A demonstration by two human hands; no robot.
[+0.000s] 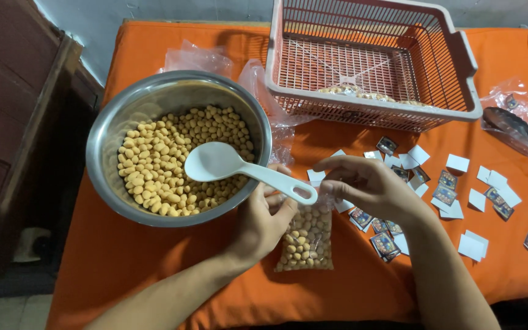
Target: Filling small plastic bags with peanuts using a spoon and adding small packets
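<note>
A small clear plastic bag (306, 239) filled with yellow round snacks lies on the orange tablecloth in front of me. My left hand (264, 221) grips the bag's top from the left. My right hand (368, 187) pinches the bag's top edge from the right. A steel bowl (106, 134) full of the same yellow snacks sits to the left. A white plastic spoon (221, 162) rests in it, its handle sticking out over my left hand.
A pink plastic basket (453, 67) stands at the back with a filled bag inside. Several small paper cards (444, 195) lie scattered on the right. Empty clear bags (198, 58) lie behind the bowl. Dark tongs (511, 125) lie on plastic at far right.
</note>
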